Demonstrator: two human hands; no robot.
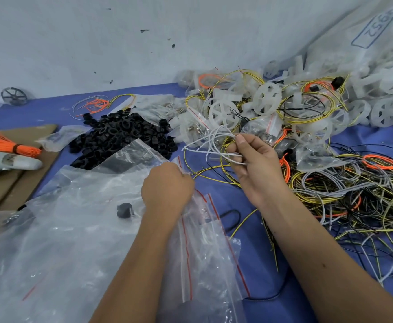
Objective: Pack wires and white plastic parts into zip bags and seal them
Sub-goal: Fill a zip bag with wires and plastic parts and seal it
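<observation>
Nearest the camera, loose clear zip bags (197, 252) with red seal strips lie heaped over the blue surface (256, 252), under and beside the two forearms. The left hand (167, 185) rests on this heap with its fingers curled, its grip closed on the mouth of one zip bag (134, 155) by the red strip. Just to the right, the right hand (253, 159) is raised off the surface, thumb and fingers pinching a small bunch of white wires (211, 145) that loop out to the left. Further right sprawls a tangle of yellow, black, grey and orange wires (354, 194). Behind the hands sits a pile of black rings (120, 134), with an orange bundle (6, 145) on cardboard (11, 190) at the left. Farthest back, white plastic parts (266, 99), wheel-shaped, are heaped with filled bags against the wall (97, 43).
</observation>
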